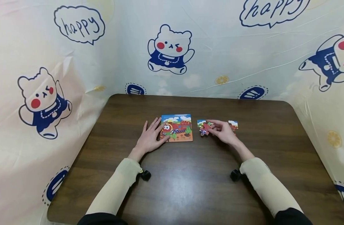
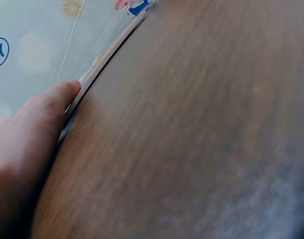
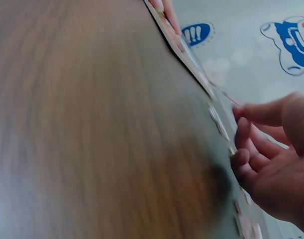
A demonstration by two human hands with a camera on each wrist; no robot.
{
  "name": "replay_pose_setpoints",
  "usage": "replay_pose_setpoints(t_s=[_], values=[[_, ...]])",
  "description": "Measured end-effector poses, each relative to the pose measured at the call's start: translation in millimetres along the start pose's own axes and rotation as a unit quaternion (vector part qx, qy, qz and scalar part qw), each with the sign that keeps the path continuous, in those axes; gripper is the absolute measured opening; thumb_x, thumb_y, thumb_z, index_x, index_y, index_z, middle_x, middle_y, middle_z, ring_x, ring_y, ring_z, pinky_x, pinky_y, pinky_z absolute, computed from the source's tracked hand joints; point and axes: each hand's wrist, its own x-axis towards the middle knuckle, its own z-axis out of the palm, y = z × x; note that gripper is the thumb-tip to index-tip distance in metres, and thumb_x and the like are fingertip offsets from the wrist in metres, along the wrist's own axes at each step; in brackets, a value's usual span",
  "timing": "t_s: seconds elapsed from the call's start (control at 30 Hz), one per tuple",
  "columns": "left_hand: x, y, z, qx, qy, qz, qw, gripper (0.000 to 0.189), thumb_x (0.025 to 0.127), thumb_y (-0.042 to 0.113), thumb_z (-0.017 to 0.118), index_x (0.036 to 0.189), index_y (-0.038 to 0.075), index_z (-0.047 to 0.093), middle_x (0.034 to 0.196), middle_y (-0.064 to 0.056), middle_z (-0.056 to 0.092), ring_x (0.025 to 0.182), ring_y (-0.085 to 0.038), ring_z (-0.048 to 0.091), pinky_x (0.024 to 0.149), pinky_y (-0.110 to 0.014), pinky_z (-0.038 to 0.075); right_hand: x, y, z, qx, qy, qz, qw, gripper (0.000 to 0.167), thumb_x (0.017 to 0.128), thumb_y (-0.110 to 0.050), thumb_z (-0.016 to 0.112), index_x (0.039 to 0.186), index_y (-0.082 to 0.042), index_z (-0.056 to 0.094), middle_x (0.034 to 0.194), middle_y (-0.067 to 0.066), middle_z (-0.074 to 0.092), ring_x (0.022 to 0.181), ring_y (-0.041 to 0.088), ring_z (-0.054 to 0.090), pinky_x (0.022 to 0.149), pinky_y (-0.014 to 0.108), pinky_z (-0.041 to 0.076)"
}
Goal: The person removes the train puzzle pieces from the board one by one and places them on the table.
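A square jigsaw puzzle with a red cartoon train lies flat near the far side of the table. My left hand rests at its left side, fingers extended, with the thumb on its lower edge. In the left wrist view, the left thumb touches the rim of the thin board. Just right of the puzzle, my right hand pinches a puzzle piece between thumb and forefinger. The right wrist view shows that hand with its other fingers curled; the piece appears edge-on and thin.
Loose puzzle pieces lie to the right, partly hidden behind my right hand; others lie around the pinched piece. The brown wooden table ends at a cloth backdrop printed with bears. A black wrist camera sits by the left cuff.
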Motion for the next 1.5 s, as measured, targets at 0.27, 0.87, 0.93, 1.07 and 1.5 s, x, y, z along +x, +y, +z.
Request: replay_pose_setpoints(t_s=[0.27, 0.87, 0.93, 1.07, 1.5], values=[[-0.4, 3.1, -3.7, -0.01, 0.002, 0.001, 0.9999, 0.086, 0.104, 0.072, 0.057, 0.175, 0.028, 0.034, 0.186, -0.007, 0.023, 0.174, -0.03, 0.017, 0.138, -0.07, 0.002, -10.8, 3, -40, -0.037, -0.123, 0.006, 0.9917, 0.046, 0.105, -0.005, 0.073, 0.149, 0.006, 0.064, 0.108, 0.021, 0.074, 0.079, 0.012, 0.061, 0.066, 0.022, 0.049], [-1.7, 3.9, -1.4, -0.01, -0.004, -0.001, 0.9999, 0.087, 0.104, 0.072, 0.056, 0.175, 0.028, 0.033, 0.186, -0.007, 0.022, 0.175, -0.029, 0.016, 0.138, -0.07, 0.002, -17.4, 9, -43, -0.147, -0.076, -0.041, 0.9854, 0.042, 0.099, -0.002, 0.077, 0.139, 0.008, 0.07, 0.094, 0.013, 0.069, 0.072, 0.013, 0.052, 0.062, 0.023, 0.043], [-1.7, 4.2, -1.6, -0.011, -0.003, -0.001, 0.9999, 0.087, 0.104, 0.072, 0.056, 0.175, 0.028, 0.033, 0.186, -0.007, 0.022, 0.175, -0.029, 0.016, 0.139, -0.07, 0.002, -18.0, 7, -40, -0.158, -0.061, -0.034, 0.9849, 0.042, 0.098, -0.001, 0.078, 0.139, 0.008, 0.071, 0.095, 0.014, 0.068, 0.073, 0.012, 0.051, 0.063, 0.023, 0.042], [-1.2, 4.3, -2.1, -0.008, -0.002, -0.001, 1.0, 0.087, 0.104, 0.072, 0.056, 0.175, 0.028, 0.033, 0.186, -0.007, 0.023, 0.175, -0.029, 0.016, 0.139, -0.07, 0.002, -19.1, 8, -36, -0.162, -0.032, -0.035, 0.9856, 0.04, 0.096, -0.001, 0.081, 0.135, 0.007, 0.073, 0.103, 0.019, 0.073, 0.076, 0.011, 0.054, 0.066, 0.022, 0.044], [-0.1, 1.8, -0.8, -0.003, -0.002, -0.003, 1.0, 0.088, 0.104, 0.073, 0.055, 0.176, 0.027, 0.03, 0.186, -0.006, 0.022, 0.175, -0.028, 0.016, 0.139, -0.069, 0.003, -14.6, 0, -19, -0.144, 0.018, -0.045, 0.9884, 0.031, 0.098, -0.001, 0.08, 0.127, 0.008, 0.074, 0.107, 0.022, 0.074, 0.085, 0.018, 0.061, 0.071, 0.02, 0.048]])
